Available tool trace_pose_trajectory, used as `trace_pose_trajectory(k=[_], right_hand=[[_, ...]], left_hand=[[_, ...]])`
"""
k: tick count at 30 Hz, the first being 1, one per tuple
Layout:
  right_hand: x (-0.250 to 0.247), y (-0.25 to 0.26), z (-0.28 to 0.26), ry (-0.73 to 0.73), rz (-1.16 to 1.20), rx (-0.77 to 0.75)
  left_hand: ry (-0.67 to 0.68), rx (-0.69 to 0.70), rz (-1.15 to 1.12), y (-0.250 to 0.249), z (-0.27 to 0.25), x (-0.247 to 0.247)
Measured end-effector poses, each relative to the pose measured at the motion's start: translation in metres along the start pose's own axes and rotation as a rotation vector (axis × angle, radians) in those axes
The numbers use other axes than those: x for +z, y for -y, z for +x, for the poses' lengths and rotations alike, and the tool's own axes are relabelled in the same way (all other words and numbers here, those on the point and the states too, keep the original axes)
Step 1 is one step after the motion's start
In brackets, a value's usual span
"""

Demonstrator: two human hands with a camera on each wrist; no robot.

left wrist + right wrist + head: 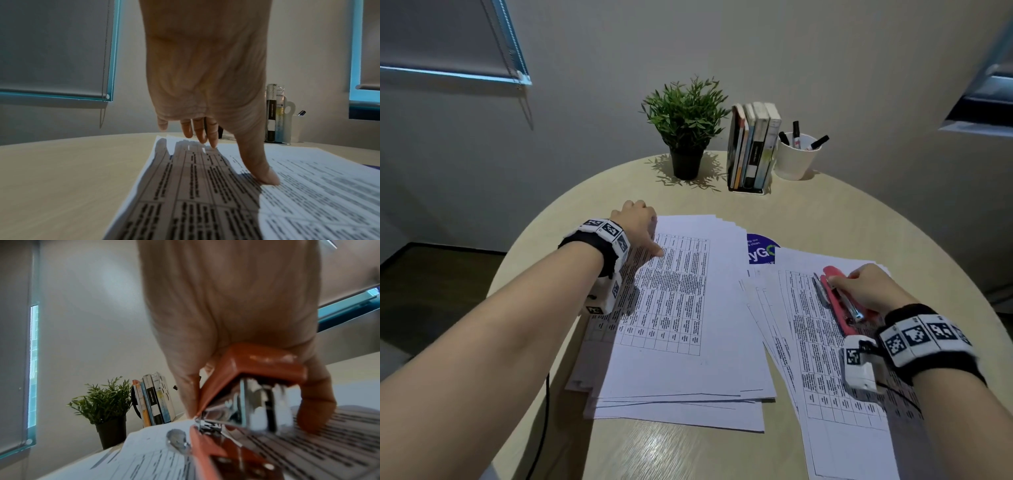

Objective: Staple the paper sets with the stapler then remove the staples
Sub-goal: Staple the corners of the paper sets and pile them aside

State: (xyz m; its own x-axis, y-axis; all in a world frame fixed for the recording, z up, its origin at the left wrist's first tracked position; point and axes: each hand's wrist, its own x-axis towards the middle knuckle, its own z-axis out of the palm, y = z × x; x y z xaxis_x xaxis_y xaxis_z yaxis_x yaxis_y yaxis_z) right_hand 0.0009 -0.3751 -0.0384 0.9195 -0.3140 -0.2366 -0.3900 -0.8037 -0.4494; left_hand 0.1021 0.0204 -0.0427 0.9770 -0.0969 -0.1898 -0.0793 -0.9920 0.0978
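Observation:
Two spread stacks of printed table sheets lie on the round table. My left hand [643, 229] is at the far left corner of the left paper stack [681, 308]. In the left wrist view its fingers [205, 138] reach down straight to the paper [205, 194] and the thumb tip presses on the sheet. My right hand [859, 284] grips a red stapler [839, 301] on top of the right paper stack [825, 370]. The right wrist view shows the stapler [257, 369] with its top arm lifted, its metal magazine bare, and the thumb [316, 410] down on the paper [308, 451].
At the table's far edge stand a potted plant [685, 126], a row of books [751, 147] in a holder and a white cup [796, 156] with markers. A blue sticker [760, 250] shows between the stacks. A black cable [541, 428] hangs off the left edge.

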Motion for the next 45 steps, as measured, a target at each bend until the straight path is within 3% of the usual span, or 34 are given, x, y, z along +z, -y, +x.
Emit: trace_pose_trajectory(k=[4, 10, 14, 22, 35, 40, 45], right_hand=[[0.001, -0.002, 0.002, 0.007, 0.012, 0.0], [0.002, -0.004, 0.003, 0.035, 0.04, 0.002], [0.001, -0.003, 0.002, 0.029, 0.04, 0.009], [0.002, -0.002, -0.003, 0.027, 0.062, 0.017], [0.006, 0.002, -0.012, -0.021, 0.063, 0.028], [0.009, 0.004, -0.019, -0.058, 0.139, 0.033], [0.01, 0.004, -0.021, -0.058, 0.167, 0.037]], left_hand=[[-0.025, -0.003, -0.059, 0.0, 0.002, 0.002], [0.09, 0.027, -0.013, 0.0, -0.001, -0.004], [0.158, 0.085, -0.113, -0.001, -0.006, -0.003], [0.213, 0.163, -0.081, -0.003, -0.028, 0.005], [0.245, 0.356, -0.076, -0.024, -0.12, 0.035], [0.054, 0.23, 0.017, -0.017, -0.138, 0.031], [-0.054, 0.226, -0.036, -0.013, -0.145, 0.033]])
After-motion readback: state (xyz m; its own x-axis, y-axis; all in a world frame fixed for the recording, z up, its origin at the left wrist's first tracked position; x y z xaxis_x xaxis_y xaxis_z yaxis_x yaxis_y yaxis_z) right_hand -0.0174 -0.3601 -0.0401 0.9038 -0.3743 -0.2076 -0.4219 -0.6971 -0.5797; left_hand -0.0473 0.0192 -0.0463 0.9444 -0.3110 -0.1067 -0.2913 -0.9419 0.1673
